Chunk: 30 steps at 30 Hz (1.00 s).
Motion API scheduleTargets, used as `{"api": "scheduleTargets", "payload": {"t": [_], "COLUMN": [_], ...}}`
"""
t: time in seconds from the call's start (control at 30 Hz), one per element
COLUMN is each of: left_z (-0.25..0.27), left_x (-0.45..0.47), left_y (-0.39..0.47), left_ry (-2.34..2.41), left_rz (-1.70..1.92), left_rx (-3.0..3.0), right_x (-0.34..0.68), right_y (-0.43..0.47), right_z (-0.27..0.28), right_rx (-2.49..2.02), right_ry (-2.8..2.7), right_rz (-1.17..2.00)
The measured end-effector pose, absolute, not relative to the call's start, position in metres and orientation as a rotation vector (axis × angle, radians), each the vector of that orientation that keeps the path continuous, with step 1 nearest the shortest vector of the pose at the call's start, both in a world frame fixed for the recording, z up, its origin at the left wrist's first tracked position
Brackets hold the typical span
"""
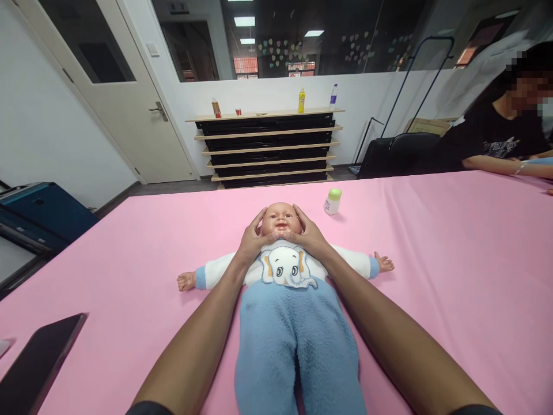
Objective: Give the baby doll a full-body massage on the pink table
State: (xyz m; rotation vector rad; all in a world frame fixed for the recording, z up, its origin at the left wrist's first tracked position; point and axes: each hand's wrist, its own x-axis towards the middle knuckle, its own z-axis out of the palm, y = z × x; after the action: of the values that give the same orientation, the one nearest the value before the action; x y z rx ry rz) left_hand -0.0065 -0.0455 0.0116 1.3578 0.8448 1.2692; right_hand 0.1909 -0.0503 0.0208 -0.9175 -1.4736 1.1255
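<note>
A baby doll [298, 323] lies on its back with its arms stretched out to both sides. It wears a white and light-blue fleece outfit with an elephant face on the chest. My left hand [256, 237] cups the left side of the doll's head [280, 212], its thumb at the chin. On the other side, my right hand [310, 235] does the same, so the two thumbs almost meet below the mouth. Fingers of both hands are partly hidden beside the head.
A pink cloth [432, 259] covers the table. Beyond the doll's head stands a small white bottle with a green cap [332, 202]. A dark phone [41, 363] lies at the near left. Another person [501, 132] sits at the far right, a forearm on the table.
</note>
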Motion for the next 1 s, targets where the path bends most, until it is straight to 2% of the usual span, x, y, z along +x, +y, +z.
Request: {"api": "scheduleTargets", "payload": {"t": [0.3, 0.37, 0.53, 0.6, 1.0], "left_z": [0.011, 0.011, 0.012, 0.013, 0.011], "left_x": [-0.003, -0.003, -0.004, -0.006, -0.002], "left_y": [-0.044, -0.044, -0.046, -0.047, -0.043], "left_ry": [0.683, 0.682, 0.819, 0.849, 0.722], "left_rz": [1.252, 1.265, 1.276, 1.273, 1.292], "left_rx": [1.138, 1.137, 1.352, 1.374, 1.094], "right_x": [0.194, 0.193, 0.190, 0.190, 0.192], "right_y": [-0.035, -0.037, -0.049, -0.051, -0.038], "right_z": [0.010, 0.011, 0.018, 0.021, 0.012], "right_rx": [-0.734, -0.776, -0.997, -1.022, -0.741], "right_ry": [-1.166, -1.200, -1.503, -1.524, -1.227], "right_rz": [1.445, 1.399, 1.025, 1.005, 1.387]}}
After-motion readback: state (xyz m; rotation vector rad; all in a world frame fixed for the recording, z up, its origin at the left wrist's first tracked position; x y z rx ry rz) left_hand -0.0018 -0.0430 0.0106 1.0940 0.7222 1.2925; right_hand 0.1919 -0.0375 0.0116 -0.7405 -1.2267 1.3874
